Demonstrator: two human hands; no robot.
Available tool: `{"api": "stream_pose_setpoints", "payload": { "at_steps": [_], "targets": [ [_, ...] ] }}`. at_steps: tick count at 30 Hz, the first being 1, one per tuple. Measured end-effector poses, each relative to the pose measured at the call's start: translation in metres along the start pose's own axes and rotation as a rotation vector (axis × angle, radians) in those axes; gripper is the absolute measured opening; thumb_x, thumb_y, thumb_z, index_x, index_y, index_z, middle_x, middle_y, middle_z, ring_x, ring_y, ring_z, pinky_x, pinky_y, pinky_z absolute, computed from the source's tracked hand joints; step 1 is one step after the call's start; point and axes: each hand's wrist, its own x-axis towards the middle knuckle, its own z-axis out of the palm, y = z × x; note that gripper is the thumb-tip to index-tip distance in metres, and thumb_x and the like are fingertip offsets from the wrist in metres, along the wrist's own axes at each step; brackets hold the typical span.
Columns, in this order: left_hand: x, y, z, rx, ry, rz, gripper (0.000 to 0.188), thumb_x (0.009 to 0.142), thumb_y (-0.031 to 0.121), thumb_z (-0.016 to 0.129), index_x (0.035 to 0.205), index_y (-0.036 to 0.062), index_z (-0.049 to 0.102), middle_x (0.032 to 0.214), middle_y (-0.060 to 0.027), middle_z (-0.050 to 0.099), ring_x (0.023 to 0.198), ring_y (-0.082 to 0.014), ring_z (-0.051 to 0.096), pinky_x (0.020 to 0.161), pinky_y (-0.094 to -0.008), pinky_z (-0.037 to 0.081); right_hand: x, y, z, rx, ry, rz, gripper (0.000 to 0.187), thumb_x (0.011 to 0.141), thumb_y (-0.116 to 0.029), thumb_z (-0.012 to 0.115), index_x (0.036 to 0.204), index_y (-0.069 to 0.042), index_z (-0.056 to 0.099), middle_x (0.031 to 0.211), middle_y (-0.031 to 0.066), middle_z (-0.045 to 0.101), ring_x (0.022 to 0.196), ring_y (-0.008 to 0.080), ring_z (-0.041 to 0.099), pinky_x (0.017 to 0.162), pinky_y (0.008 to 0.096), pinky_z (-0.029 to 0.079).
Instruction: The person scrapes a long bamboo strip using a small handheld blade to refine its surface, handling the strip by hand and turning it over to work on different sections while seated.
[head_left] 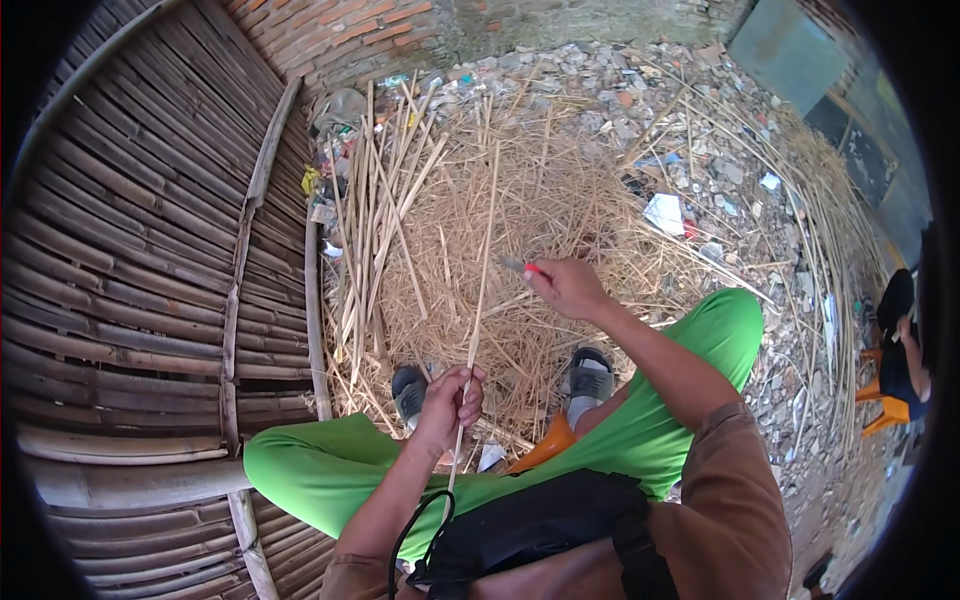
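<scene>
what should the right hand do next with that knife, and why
Probably bring the knife across to the bamboo strip and draw it along. The left hand grips the strip's lower part upright, while the right hand holds the blade just beside it, not touching.

Your left hand (452, 398) closes around a thin bamboo strip (480, 290), pale, dry and matt, with a smooth split face. Your right hand (568, 288) grips a small knife (524, 267): its handle looks like glossy red plastic and its blade is dull grey metal. Under your feet lies a heap of bamboo shavings (560, 200), straw-coloured, fibrous and rough. The wall of bamboo slats (130, 260) on your left is weathered grey-brown wood, matt and ridged. Your green trousers (330, 470) are smooth matt cloth, the black bag (540, 520) is a woven fabric with a faint sheen, and the sandals (590, 382) look like grey rubbery plastic.
</scene>
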Motion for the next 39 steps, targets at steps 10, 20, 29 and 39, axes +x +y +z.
{"api": "stream_pose_setpoints", "payload": {
  "at_steps": [10,20,29,39],
  "targets": [
    [-0.003,-0.008,-0.002,0.037,0.033,-0.016,0.018,0.102,0.017,0.048,0.103,0.0008,0.055,0.066,0.0002,0.042,0.046,-0.0072,0.036,0.038,-0.0219,0.029,-0.036,-0.051,0.040,-0.048,-0.273,-0.227,0.039,0.094,-0.046,0.053,0.087,-0.011,0.067,0.065,0.0142,0.064,0.063,0.0381,0.065,0.060,0.0510,0.050],
    [-0.006,-0.012,-0.001,0.145,0.052,-0.020,0.016,0.102,0.016,0.049,0.100,0.0023,0.056,0.065,0.0007,0.041,0.045,-0.0066,0.034,0.038,-0.0217,0.028,-0.019,-0.027,0.021,-0.156,-0.210,-0.071,0.042,0.094,-0.049,0.051,0.085,-0.011,0.066,0.063,0.0152,0.063,0.063,0.0375,0.064,0.061,0.0523,0.049],
    [0.000,-0.023,-0.004,0.200,0.072,0.051,0.016,0.103,0.018,0.052,0.101,0.0027,0.059,0.067,0.0005,0.046,0.046,-0.0065,0.038,0.040,-0.0221,0.029,-0.024,-0.020,0.034,-0.153,-0.221,-0.152,0.040,0.093,-0.050,0.052,0.085,-0.013,0.066,0.063,0.0161,0.062,0.063,0.0381,0.064,0.061,0.0521,0.049],
    [-0.002,-0.029,-0.002,0.302,0.118,0.087,0.015,0.102,0.018,0.054,0.098,0.0049,0.060,0.065,0.0005,0.048,0.044,-0.0062,0.037,0.039,-0.0217,0.029,-0.033,-0.034,0.037,-0.162,-0.282,-0.144,0.039,0.093,-0.048,0.051,0.087,-0.013,0.069,0.065,0.0156,0.064,0.064,0.0373,0.066,0.061,0.0512,0.051]
  ]
}}
